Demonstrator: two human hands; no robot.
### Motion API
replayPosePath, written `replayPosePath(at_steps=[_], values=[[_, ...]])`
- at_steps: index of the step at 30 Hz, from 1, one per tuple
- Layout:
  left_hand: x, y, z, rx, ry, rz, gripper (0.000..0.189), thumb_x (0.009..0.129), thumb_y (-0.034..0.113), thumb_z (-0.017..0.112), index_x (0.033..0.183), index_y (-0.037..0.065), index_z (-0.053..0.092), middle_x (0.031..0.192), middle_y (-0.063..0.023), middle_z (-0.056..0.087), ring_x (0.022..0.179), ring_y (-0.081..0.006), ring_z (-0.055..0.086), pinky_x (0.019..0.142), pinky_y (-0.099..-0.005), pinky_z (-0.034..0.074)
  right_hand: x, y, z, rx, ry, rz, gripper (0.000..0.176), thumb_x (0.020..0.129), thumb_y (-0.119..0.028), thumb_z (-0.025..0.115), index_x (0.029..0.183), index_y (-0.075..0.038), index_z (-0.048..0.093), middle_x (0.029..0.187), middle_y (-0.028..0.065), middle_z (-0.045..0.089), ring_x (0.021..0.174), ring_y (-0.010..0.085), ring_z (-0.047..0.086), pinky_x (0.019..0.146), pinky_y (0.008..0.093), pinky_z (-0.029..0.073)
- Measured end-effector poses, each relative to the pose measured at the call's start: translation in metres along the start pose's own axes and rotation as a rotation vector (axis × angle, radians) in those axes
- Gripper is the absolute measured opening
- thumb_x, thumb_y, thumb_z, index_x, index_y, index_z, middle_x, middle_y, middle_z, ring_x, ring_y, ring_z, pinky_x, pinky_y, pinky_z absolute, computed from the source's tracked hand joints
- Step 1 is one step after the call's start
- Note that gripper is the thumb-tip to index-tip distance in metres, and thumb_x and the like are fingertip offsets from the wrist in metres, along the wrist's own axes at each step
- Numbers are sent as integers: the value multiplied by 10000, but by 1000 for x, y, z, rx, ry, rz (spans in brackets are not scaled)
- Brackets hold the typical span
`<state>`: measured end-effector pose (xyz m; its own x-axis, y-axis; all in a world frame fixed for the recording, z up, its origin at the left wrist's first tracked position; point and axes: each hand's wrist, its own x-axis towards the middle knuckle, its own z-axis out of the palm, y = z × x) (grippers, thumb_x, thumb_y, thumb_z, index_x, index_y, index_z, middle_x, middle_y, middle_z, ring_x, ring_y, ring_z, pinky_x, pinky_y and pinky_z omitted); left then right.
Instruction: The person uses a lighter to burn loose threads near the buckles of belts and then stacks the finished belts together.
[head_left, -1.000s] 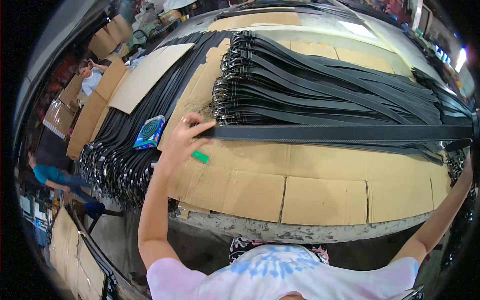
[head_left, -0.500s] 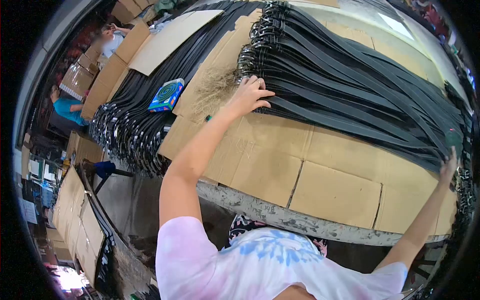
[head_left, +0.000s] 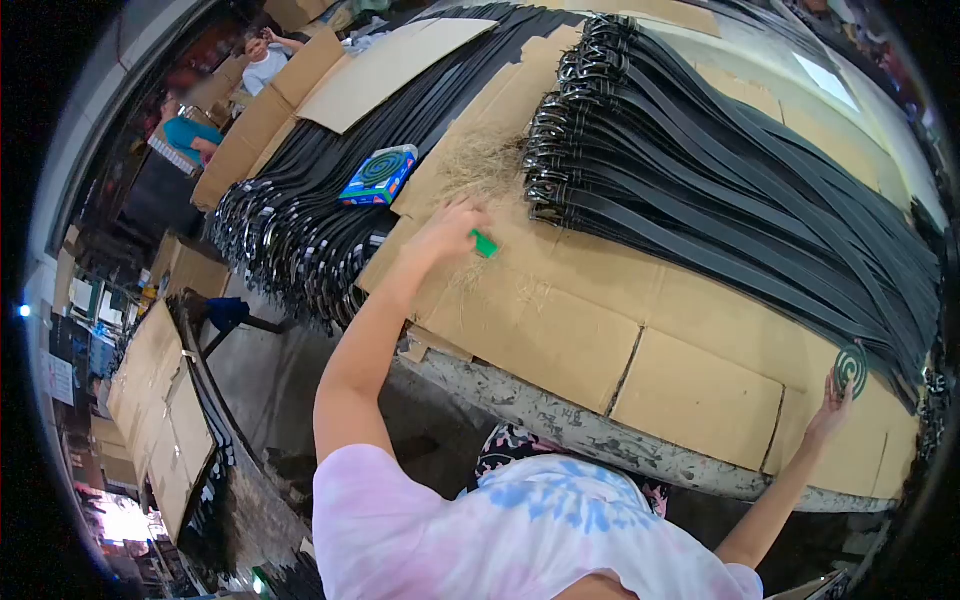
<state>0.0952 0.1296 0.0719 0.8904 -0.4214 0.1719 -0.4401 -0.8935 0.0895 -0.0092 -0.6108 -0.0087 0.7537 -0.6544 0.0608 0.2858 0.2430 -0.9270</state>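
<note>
My left hand point(head_left: 455, 228) is closed on a small green object point(head_left: 484, 243), low over the cardboard beside a tuft of dry fibres point(head_left: 485, 160). Far to the right, my right hand point(head_left: 836, 402) holds a dark green spiral coil point(head_left: 850, 371) near the cardboard's edge. Between the hands, many black belts point(head_left: 690, 150) lie in a pile on the cardboard sheet point(head_left: 540, 330), with their metal buckles point(head_left: 545, 150) toward the left.
A blue box with a spiral picture point(head_left: 379, 176) rests on another heap of belts point(head_left: 290, 230). Behind are upright cardboard flaps point(head_left: 240, 140) and two people, one in white point(head_left: 264, 68), one in teal point(head_left: 190, 133). A stone table edge point(head_left: 560, 420) runs near my body.
My left hand has left the belts near the buckles and taken hold of the green object. My right hand has moved toward me with the coil, off the belt ends. The view has shifted.
</note>
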Motion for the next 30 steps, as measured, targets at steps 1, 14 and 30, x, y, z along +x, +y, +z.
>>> replayPosePath(at_steps=[1, 14, 30], values=[[-3, -1, -1, -4, 2, 8, 380, 691, 18, 654, 1047, 147, 693, 1055, -61, 610, 1098, -292, 530, 970, -435, 405, -4, 2, 0, -2, 6, -6, 368, 988, -193, 498, 1221, 91, 524, 1187, 178, 609, 1106, 268, 604, 999, 382, 495], [8, 22, -6, -179, 98, -28, 299, 714, 89, 695, 1008, 105, 645, 898, -102, 618, 886, -332, 601, 767, -425, 488, -13, 25, -11, 77, 39, -12, 257, 969, -157, 526, 1121, 40, 591, 1065, 159, 662, 995, 281, 649, 915, 398, 526], [75, 301, 126, -585, 233, 240, 479, 850, 231, 646, 1276, 48, 524, 1392, -167, 440, 1313, -373, 378, 1068, -484, 333, 12, 30, -52, 252, 52, 32, 332, 977, -182, 518, 1181, 79, 538, 1098, 187, 641, 1041, 320, 626, 965, 393, 506]])
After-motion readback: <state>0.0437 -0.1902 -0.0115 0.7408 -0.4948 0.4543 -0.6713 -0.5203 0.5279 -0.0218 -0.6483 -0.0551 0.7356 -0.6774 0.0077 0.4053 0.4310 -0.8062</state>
